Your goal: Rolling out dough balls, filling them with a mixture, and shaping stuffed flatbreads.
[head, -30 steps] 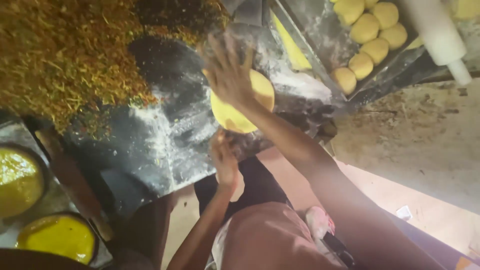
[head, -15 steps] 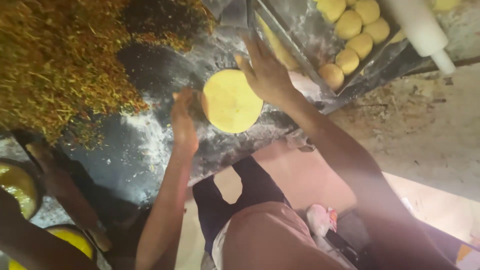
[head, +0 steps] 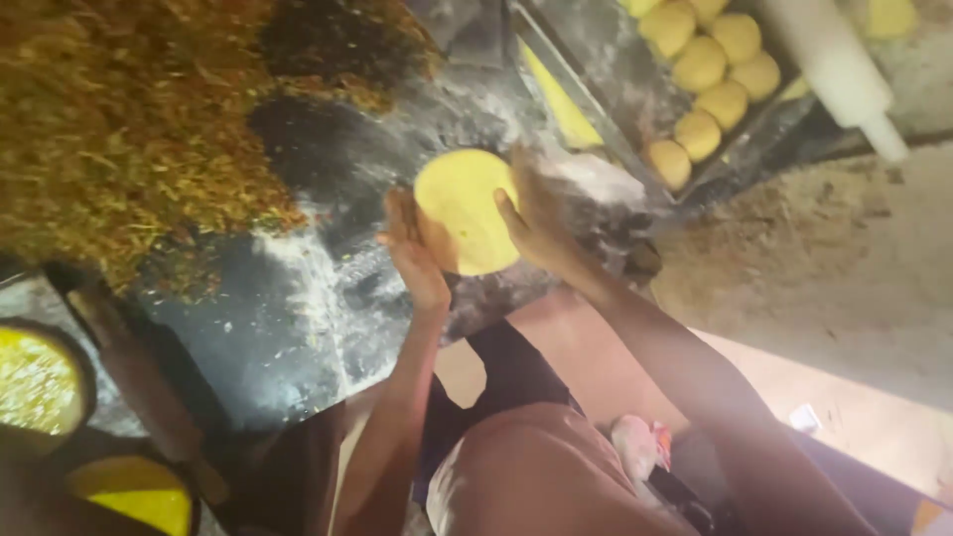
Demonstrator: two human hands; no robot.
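A flat, round disc of yellow dough sits at the upper centre of the frame, over the dark, flour-dusted work surface. Whether it rests on the surface or is lifted clear cannot be told. The left hand grips the disc at its lower left edge, fingers extended along the rim. The right hand grips the right edge, thumb laid on the top face of the dough. Both hands are closed on the disc.

In the upper right, a dark tray holds several round yellow dough balls, with a white rolling pin beside them. A heap of chopped yellow-green shreds fills the upper left. Two dark bowls of yellow matter stand at the lower left edge.
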